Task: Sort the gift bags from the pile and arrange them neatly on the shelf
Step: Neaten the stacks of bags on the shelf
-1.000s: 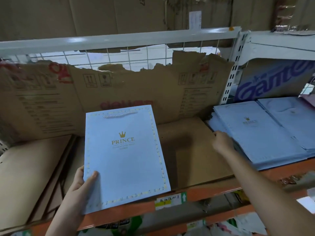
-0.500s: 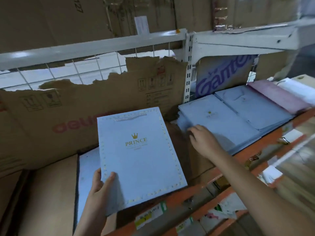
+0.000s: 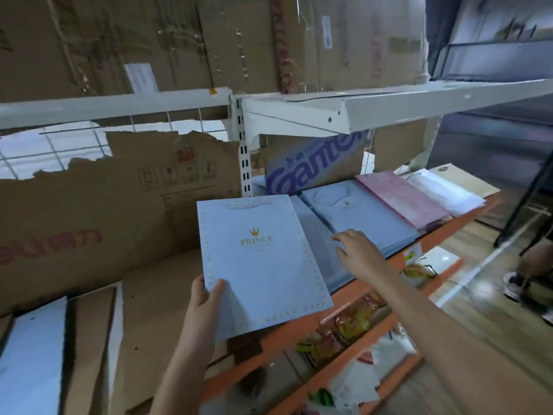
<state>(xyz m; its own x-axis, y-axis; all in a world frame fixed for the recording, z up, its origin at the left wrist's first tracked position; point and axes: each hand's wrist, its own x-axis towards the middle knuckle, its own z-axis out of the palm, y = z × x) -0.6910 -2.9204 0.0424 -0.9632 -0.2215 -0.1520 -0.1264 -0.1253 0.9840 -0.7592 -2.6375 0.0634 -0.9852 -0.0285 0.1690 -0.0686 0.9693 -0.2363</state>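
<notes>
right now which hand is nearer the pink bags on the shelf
Right. The right hand rests on the blue stack just left of the pink bags; the left hand grips the PRINCE bag farther left.

Stacked brown cardboard cartons (image 3: 185, 40) filled the top of a white metal shelving unit (image 3: 389, 110), whose slotted white upright (image 3: 244, 157) divided two bays. A torn sheet of brown cardboard (image 3: 98, 211) lined the left bay in front of a white wire grid back panel (image 3: 54, 145), through which pale light showed. Orange steel beams (image 3: 344, 298) edged the lower shelves. To the right lay a glossy wood-toned floor (image 3: 466, 301).
</notes>
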